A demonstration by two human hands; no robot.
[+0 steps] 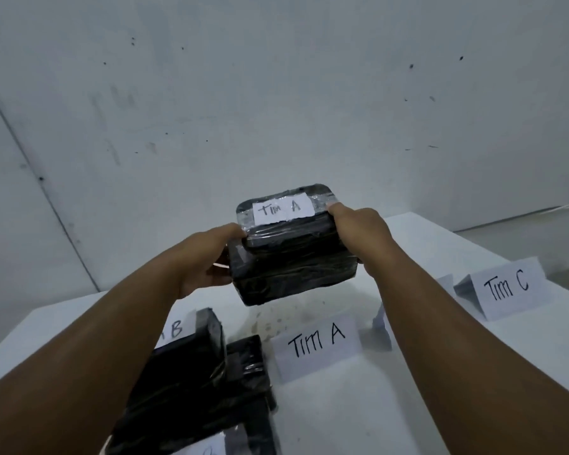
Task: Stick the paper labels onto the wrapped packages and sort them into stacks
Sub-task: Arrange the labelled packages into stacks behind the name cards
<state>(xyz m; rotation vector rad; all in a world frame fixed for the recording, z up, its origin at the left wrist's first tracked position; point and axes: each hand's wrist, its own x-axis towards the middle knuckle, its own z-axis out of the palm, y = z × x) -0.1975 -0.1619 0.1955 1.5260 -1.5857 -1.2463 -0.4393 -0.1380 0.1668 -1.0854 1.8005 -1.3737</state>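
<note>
Two black wrapped packages sit one on top of the other at the back of the white table [408,372]. The upper package [289,224] carries a taped paper label [283,208] reading "Tim A". The lower package [293,270] is larger. My left hand [207,257] grips the stack's left side, and my right hand [358,231] grips its right side, thumb on the upper package's top edge. A folded paper sign "Tim A" [316,346] stands in front of the stack.
A "Tim C" sign [506,287] stands at the right. A sign ending in "B" [174,330] shows at the left, partly behind my left arm. More black wrapped packages [191,382] lie at the near left. A grey wall rises behind the table.
</note>
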